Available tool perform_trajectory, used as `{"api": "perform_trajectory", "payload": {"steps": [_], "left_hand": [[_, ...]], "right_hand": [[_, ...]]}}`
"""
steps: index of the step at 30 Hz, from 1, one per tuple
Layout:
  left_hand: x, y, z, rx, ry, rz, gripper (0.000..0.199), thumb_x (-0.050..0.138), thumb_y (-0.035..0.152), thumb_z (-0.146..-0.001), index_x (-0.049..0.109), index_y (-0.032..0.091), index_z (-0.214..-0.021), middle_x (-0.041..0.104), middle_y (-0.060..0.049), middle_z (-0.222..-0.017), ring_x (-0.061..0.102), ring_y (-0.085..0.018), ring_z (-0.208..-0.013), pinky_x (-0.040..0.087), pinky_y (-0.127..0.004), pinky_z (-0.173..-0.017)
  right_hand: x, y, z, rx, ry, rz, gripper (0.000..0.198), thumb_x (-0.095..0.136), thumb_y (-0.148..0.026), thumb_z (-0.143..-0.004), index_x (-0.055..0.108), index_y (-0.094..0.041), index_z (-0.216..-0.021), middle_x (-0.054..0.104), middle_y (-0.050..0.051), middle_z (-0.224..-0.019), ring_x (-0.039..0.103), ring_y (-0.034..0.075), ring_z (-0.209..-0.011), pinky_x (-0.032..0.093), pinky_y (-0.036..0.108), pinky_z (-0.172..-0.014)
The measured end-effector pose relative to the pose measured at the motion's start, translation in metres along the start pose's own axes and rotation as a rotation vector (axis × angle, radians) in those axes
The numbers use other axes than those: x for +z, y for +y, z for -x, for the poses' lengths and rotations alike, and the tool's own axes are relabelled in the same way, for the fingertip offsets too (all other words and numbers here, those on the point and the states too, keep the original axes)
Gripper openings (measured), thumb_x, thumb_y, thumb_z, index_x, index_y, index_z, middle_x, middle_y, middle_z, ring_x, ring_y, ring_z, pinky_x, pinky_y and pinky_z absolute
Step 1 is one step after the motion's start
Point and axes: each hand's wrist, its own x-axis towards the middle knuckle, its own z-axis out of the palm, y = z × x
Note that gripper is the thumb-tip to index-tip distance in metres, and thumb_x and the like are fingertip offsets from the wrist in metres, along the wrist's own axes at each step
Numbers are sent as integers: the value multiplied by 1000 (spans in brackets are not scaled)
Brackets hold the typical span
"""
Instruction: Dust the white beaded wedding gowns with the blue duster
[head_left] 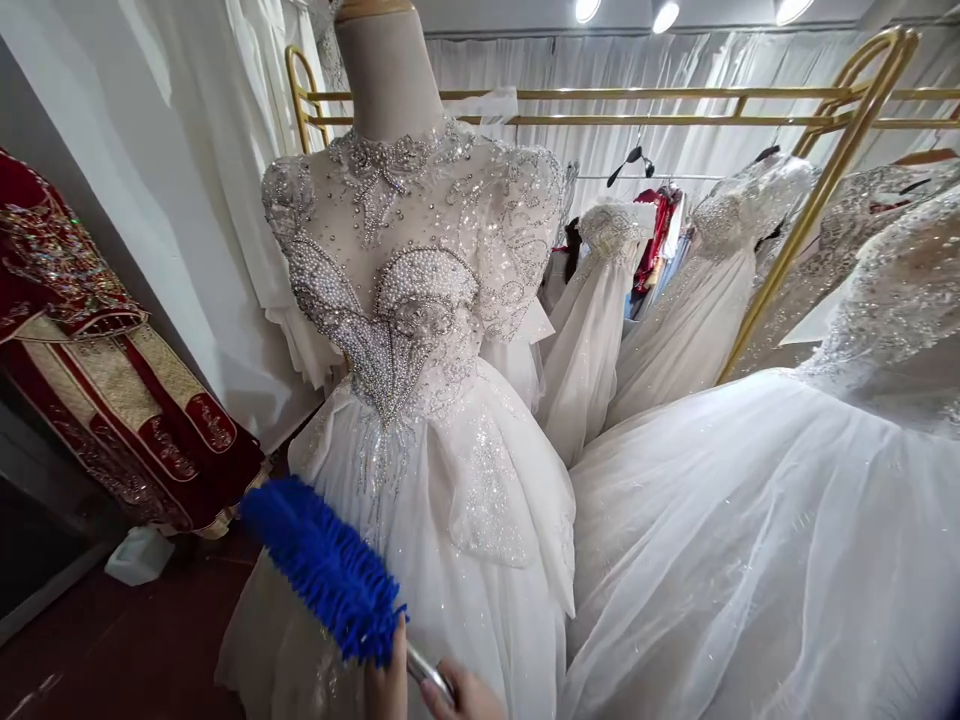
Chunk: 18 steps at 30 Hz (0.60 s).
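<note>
Blue shaggy cylindrical duster (322, 565), silver metal handle (424, 671): before a white beaded gown (487, 460), long axis running far-left from my grip. Right hand (469, 692): clamped on the handle. Left hand (388, 678): nearer the blue end; closure I cannot tell.

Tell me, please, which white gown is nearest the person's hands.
The central gown, with the pearl-beaded bodice: its skirt is directly behind the left hand, right hand and blue duster, while the other white gowns are farther right.
</note>
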Motion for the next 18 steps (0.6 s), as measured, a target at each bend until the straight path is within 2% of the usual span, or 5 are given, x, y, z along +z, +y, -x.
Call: {"api": "perform_trajectory", "payload": {"steps": [4, 8, 10, 15, 18], "left_hand": [[36, 90, -4, 44, -84, 72, 54, 55, 68, -59, 63, 18, -75, 70, -10, -74, 65, -31, -77, 50, -44, -74], [78, 154, -9, 191, -233, 127, 44, 53, 63, -66, 59, 19, -69, 66, -5, -64, 62, -23, -67, 47, -36, -67], [88, 143, -6, 170, -223, 107, 46, 50, 65, -67, 57, 20, -64, 65, -5, -62, 61, -23, -65, 46, -36, -67], [65, 51, 23, 34, -180, 1, 52, 53, 72, -58, 57, 21, -58, 63, -7, -59, 60, -25, -62, 47, -39, -67], [46, 50, 31, 1, -106, 26, 56, 53, 78, -53, 53, 22, -54, 59, -5, -52, 58, -23, -54, 47, -38, -59]], "right_hand": [[-79, -54, 4, -257, 86, -63, 37, 34, -55, -86, 50, -23, -79, 48, -3, -61, 46, 14, -58, 28, 27, -56], [-126, -79, -6, -291, 244, -66, 37, 30, -54, -89, 47, -22, -82, 50, -3, -63, 46, 14, -57, 29, 27, -56], [-121, -61, -12, -274, 250, -36, 37, 30, -55, -88, 47, -22, -81, 53, -1, -65, 49, 15, -60, 31, 27, -57], [-63, 14, -7, -244, 10, -67, 38, 31, -53, -88, 51, -21, -83, 64, 4, -77, 61, 20, -72, 45, 30, -66], [-62, 7, 6, -256, -36, -16, 33, 37, -48, -87, 56, -21, -90, 68, 6, -78, 65, 22, -73, 50, 31, -66]]}}
